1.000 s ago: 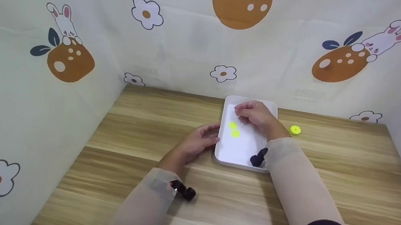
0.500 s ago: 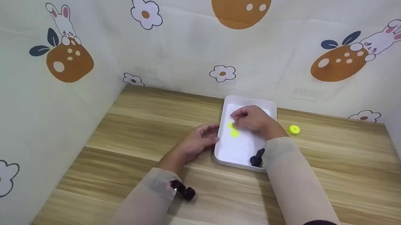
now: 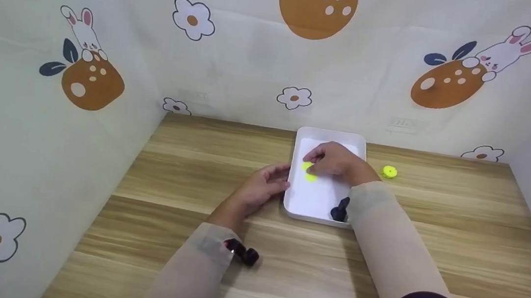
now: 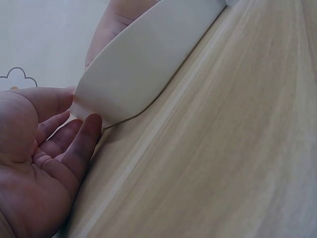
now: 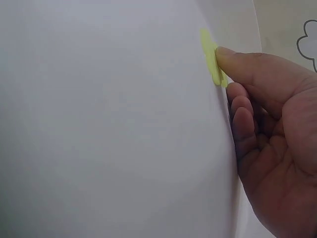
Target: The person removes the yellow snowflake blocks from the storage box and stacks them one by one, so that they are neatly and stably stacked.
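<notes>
My right hand (image 3: 336, 158) is over the white tray (image 3: 311, 204), its thumb and forefinger closing around the farther of two small yellow discs (image 3: 307, 165). In the right wrist view the thumb touches the yellow disc (image 5: 212, 62), while the forefinger is hidden and the other fingers are curled. The nearer yellow disc (image 3: 311, 178) lies in the tray, partly under the thumb. My left hand (image 3: 264, 188) stays at the tray's left wall. The left wrist view shows its thumb and fingertips against the tray's outer side (image 4: 133, 69), with the fingers loosely bent.
Right of the tray, a yellow flower-shaped piece (image 3: 389, 172) sits on the wooden table (image 3: 214, 163). Patterned cloth (image 3: 245, 58) hangs behind and at the sides. Each wrist carries a black camera, one of them (image 3: 340, 210) over the tray's near right corner.
My right hand has come toward me inside the tray, from its far part to the two discs, and its thumb and forefinger have drawn around one. The left hand has stayed put.
</notes>
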A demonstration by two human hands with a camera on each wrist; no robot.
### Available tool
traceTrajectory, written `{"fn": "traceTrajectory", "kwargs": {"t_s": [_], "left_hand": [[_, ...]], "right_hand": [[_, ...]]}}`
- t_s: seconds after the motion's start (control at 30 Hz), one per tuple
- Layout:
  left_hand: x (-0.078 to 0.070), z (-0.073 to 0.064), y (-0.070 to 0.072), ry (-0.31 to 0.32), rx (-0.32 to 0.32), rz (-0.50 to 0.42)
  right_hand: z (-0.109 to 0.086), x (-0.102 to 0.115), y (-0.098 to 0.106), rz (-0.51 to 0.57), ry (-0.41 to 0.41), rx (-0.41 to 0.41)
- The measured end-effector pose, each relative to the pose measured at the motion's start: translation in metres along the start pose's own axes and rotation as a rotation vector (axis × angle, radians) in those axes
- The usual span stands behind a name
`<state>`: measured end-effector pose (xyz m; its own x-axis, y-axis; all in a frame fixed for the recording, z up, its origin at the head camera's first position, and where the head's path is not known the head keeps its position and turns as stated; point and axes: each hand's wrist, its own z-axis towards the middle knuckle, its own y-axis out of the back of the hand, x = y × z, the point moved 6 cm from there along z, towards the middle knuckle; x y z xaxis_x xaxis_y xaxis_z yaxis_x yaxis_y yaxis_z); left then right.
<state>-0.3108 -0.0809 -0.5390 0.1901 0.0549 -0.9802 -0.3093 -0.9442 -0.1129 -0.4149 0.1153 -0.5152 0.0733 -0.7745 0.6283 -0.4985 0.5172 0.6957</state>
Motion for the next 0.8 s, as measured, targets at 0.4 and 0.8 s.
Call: {"fn": "traceTrajectory", "kwargs": {"t_s": [0.4, 0.8], "left_hand": [[0.001, -0.001, 0.001, 0.022, -0.012, -0.014], [0.001, -0.001, 0.001, 0.028, -0.022, 0.004]], "right_hand": [[0.002, -0.001, 0.001, 0.055, 0.103, -0.049], [0.007, -0.011, 0.008, 0.288, 0.022, -0.123]]}}
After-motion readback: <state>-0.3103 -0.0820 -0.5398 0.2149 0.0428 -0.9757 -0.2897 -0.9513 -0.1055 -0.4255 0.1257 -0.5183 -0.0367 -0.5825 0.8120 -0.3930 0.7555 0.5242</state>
